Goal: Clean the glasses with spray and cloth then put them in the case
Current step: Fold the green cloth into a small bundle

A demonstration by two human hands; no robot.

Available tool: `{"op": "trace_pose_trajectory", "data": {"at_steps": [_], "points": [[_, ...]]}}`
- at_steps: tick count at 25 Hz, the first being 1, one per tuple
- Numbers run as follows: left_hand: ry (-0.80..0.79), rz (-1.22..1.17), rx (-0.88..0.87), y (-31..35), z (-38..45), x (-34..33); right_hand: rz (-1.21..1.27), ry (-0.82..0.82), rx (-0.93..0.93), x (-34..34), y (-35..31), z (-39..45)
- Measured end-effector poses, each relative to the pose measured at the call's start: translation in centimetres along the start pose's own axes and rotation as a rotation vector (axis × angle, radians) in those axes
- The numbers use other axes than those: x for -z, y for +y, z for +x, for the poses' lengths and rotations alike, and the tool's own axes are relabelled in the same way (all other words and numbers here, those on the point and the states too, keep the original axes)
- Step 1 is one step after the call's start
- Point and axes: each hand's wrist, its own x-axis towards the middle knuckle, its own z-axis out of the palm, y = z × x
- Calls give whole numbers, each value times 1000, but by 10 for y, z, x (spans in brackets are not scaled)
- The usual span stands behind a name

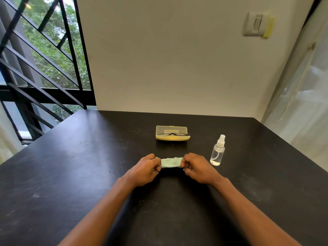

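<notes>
Nearest the camera, two bare forearms reach out over the dark counter [71, 174]. The left hand [145, 170] and the right hand [196, 168] each pinch one end of a pale green microfibre cloth [171, 162], fingers curled round it, so that the cloth is stretched between them low over the counter, folded or bunched into a narrow band. Just beside the right hand, to its right and a little further off, a small clear spray bottle [218, 151] stands upright with its cap on, untouched. Further back, near the middle of the counter, a yellow glasses case [171, 133] lies with its lid up, and the dark-framed glasses [173, 134] rest inside it. Judging by this, the glasses are already in the case, so the cleaning looks done or not started; I cannot tell which. Closing the lid appears to remain.
</notes>
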Motion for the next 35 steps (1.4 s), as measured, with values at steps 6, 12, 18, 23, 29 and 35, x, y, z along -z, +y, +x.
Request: {"op": "trace_pose_trajectory", "data": {"at_steps": [6, 12, 18, 23, 29, 35], "points": [[121, -198, 159, -7, 2, -3, 160, -43, -209, 6, 6, 8], [133, -297, 320, -13, 7, -8, 278, -5, -316, -1, 12, 12], [147, -314, 389, -16, 10, -10, 349, -3, -386, 0, 13, 15], [168, -353, 409, -13, 10, -9, 317, 5, -360, -1, 14, 14], [302, -187, 172, -15, -3, -11, 187, 101, -172, 3, 15, 7], [143, 164, -117, -17, -5, -6, 18, -38, -5, 5, 15, 5]]}}
